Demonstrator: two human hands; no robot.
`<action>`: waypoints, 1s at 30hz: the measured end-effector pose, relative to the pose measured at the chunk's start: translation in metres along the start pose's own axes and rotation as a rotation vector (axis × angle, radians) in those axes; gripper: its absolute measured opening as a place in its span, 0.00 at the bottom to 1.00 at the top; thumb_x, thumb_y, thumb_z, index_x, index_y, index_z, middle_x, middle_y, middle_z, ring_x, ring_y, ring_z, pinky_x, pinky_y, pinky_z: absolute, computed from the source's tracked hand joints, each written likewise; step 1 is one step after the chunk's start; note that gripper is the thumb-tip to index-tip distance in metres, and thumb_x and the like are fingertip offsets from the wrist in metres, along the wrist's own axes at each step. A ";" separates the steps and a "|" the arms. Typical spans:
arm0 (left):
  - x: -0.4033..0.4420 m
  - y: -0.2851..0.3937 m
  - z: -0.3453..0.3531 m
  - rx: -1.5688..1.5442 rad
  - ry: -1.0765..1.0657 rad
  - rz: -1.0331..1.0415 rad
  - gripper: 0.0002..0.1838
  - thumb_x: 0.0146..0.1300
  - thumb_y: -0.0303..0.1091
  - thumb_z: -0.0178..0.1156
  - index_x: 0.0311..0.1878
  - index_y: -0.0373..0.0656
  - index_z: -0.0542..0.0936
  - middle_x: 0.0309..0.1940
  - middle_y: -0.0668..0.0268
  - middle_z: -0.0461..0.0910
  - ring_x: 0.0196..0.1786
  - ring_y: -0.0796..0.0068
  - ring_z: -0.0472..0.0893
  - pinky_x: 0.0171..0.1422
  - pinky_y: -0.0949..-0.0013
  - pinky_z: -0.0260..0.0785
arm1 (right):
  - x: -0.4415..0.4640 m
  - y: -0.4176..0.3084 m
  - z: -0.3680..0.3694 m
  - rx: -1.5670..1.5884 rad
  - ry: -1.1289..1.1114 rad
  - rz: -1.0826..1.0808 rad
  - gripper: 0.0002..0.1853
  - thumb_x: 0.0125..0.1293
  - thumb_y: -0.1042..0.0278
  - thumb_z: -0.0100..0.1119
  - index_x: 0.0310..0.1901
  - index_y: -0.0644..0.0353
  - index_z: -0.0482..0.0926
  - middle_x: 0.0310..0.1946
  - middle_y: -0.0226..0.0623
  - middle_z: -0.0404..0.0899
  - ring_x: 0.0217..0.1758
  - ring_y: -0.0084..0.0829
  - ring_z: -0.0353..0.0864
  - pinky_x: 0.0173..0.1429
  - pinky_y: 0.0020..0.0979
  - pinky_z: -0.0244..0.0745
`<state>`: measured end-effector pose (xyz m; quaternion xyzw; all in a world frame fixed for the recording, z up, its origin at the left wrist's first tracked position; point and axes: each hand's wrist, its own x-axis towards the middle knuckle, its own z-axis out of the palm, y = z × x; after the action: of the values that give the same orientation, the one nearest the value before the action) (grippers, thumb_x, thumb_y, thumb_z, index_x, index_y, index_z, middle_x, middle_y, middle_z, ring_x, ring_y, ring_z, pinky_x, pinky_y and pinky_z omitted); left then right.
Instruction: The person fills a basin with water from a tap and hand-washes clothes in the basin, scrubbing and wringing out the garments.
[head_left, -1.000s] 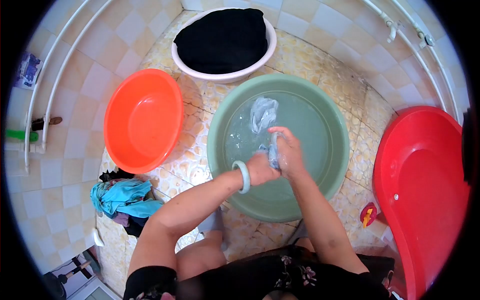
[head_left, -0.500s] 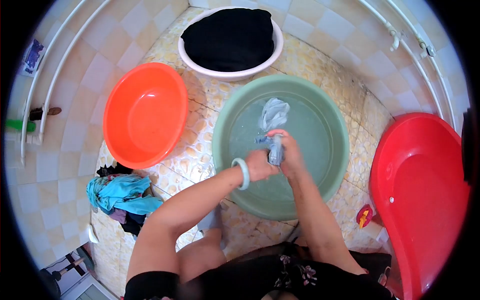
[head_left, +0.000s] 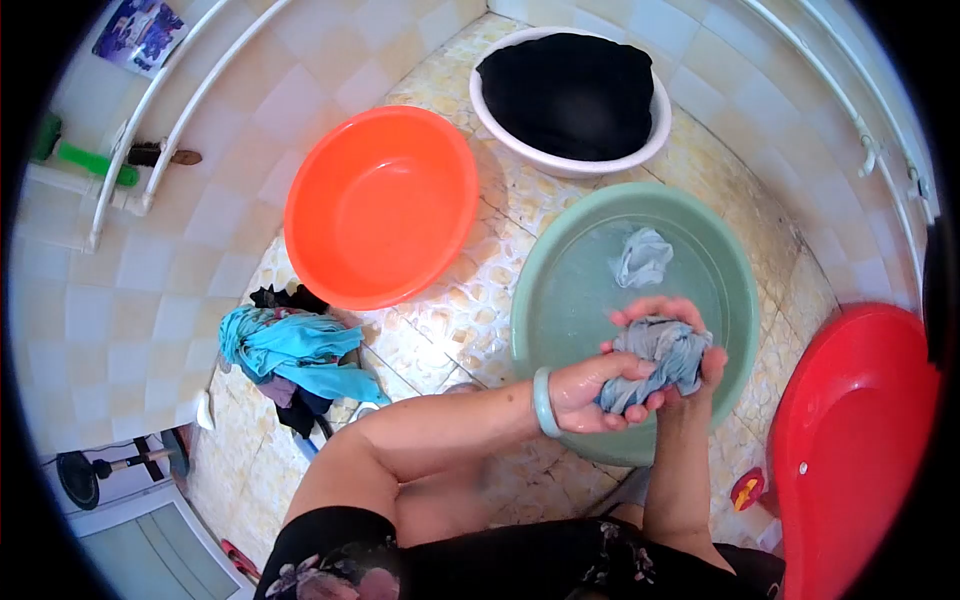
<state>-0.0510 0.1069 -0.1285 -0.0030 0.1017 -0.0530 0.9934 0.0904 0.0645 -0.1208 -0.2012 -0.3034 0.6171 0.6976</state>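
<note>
A bunched wet grey-blue cloth [head_left: 665, 352] is held between my two hands, above the near part of the green basin [head_left: 735, 400]. My left hand [head_left: 595, 393], with a pale bangle at its wrist, wraps its fingers round the cloth's left and lower side. My right hand [head_left: 708, 370] grips the cloth from the right, its fingers curled over the far side. Farther back in the basin's water lies a light grey cloth [head_left: 643, 258], touched by neither hand.
An orange basin [head_left: 385, 210] stands at the left, and a white basin [head_left: 660, 125] with black cloth [head_left: 570, 95] at the back. Turquoise and dark clothes [head_left: 290, 350] lie on the floor at left. A red tub [head_left: 850, 430] stands at right.
Both hands have lifted the grey-blue cloth up and nearer, now bunched in their fingers. The view has turned left, so the basins appear farther right. The light grey cloth remains in the water.
</note>
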 end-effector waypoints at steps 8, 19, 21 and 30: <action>0.011 0.016 -0.003 0.562 0.313 0.149 0.09 0.57 0.29 0.60 0.41 0.44 0.73 0.26 0.70 0.71 0.21 0.82 0.67 0.19 0.77 0.55 | 0.014 -0.001 0.006 -0.429 0.485 0.164 0.09 0.68 0.68 0.55 0.45 0.65 0.74 0.24 0.32 0.72 0.30 0.25 0.73 0.36 0.36 0.77; 0.033 0.027 -0.042 1.999 0.790 0.183 0.24 0.55 0.35 0.62 0.49 0.38 0.64 0.35 0.48 0.81 0.39 0.47 0.82 0.40 0.51 0.73 | 0.010 0.052 -0.052 -0.261 0.997 0.112 0.08 0.70 0.66 0.53 0.41 0.63 0.75 0.17 0.27 0.65 0.19 0.20 0.64 0.23 0.25 0.62; 0.039 0.032 -0.049 2.150 0.746 0.123 0.24 0.57 0.35 0.60 0.52 0.38 0.61 0.36 0.48 0.81 0.39 0.47 0.82 0.41 0.51 0.73 | 0.011 0.054 -0.054 -0.257 1.046 0.097 0.08 0.69 0.66 0.53 0.40 0.62 0.75 0.17 0.26 0.65 0.19 0.20 0.64 0.23 0.25 0.62; 0.054 0.024 -0.065 2.230 0.655 0.090 0.16 0.61 0.31 0.53 0.49 0.38 0.63 0.37 0.50 0.82 0.40 0.49 0.83 0.42 0.52 0.74 | -0.009 0.063 -0.072 -0.268 1.216 0.091 0.07 0.66 0.68 0.57 0.40 0.62 0.74 0.17 0.25 0.65 0.18 0.19 0.63 0.21 0.24 0.60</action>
<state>-0.0085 0.1256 -0.2032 0.8905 0.2505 -0.0759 0.3721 0.0920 0.0728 -0.2170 -0.6151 0.0819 0.3779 0.6872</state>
